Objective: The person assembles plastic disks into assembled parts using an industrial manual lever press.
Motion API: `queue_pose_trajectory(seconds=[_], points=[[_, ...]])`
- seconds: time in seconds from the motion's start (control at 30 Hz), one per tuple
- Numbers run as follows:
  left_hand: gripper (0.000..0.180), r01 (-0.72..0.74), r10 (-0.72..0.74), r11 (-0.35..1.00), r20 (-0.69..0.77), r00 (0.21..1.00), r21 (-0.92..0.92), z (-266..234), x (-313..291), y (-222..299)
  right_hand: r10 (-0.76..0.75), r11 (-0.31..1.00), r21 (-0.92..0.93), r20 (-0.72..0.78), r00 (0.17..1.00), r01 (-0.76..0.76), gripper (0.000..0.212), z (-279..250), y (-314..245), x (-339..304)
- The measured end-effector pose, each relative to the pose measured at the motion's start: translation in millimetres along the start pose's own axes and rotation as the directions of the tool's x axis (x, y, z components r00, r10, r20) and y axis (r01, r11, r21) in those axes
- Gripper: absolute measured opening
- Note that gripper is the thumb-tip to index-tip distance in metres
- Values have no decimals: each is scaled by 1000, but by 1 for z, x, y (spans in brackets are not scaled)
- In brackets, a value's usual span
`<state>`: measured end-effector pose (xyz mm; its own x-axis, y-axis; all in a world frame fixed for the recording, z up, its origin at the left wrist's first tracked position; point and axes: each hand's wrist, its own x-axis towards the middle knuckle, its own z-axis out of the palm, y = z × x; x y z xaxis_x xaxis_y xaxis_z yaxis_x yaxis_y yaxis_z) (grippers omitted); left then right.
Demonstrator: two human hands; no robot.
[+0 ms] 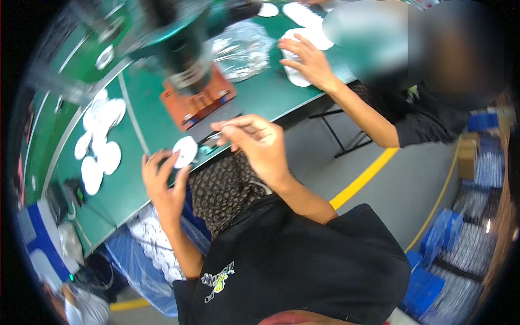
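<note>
My left hand grips a round white disc by its edge, between the thumb and fingers. The disc has a small dark spot near its middle and is just above the near edge of the green table. To its right, my right hand is closed in a pinch. Whatever lies between its fingertips is too small to make out. A small teal piece lies by the table edge between my hands. Just beyond them stands a bench press with an orange base, its upper part blurred.
White discs lie heaped on the green table at left. Beyond the press is a clear plastic bag. A co-worker's hand rests on white pieces at right. A blue-lined bin of white parts stands below the table edge.
</note>
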<state>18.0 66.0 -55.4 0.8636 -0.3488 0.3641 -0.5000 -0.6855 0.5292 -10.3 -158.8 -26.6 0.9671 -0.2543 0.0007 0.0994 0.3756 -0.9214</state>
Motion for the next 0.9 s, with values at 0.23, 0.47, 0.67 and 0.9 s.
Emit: queue_pose_trajectory(seconds=[0.23,0.47,0.67,0.9], points=[[34,-17,17,1000,-85,996,-2,15,4,20,-88,951,-280,160,983,131,11,18,31,-6],[27,-2,-2,999,-120,993,-32,16,3,18,-292,690,-565,354,888,452,9,19,46,-7],[27,-10,7,1000,-135,991,-16,16,4,17,-313,684,-564,344,885,461,9,23,45,-5],[24,-20,20,1000,-131,991,3,18,3,16,-475,412,-602,499,725,684,11,30,44,2]])
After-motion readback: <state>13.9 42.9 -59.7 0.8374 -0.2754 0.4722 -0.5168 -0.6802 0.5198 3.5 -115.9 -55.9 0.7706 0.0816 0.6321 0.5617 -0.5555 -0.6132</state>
